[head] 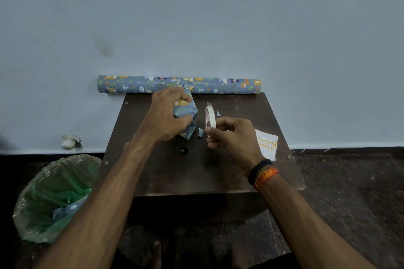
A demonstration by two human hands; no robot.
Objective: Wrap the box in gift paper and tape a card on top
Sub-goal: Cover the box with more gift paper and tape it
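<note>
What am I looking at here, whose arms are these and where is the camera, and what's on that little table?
There is no machine here. The single picture comes from a wide-angle camera worn on a person's head, looking forward and down, so the two bare arms reaching in from the bottom are that person's own.

The left hand grips a small box already covered in blue animal-print gift paper, holding it on the dark wooden table. The right hand, with wristbands, holds a roll of tape upright in its fingers, just beside the box.

To the right on the table lies a white card with yellow handwriting. At the table's far edge, against the wall, rests the roll of matching gift paper. On the floor to the left stands a bin with a green liner holding paper scraps.
</note>
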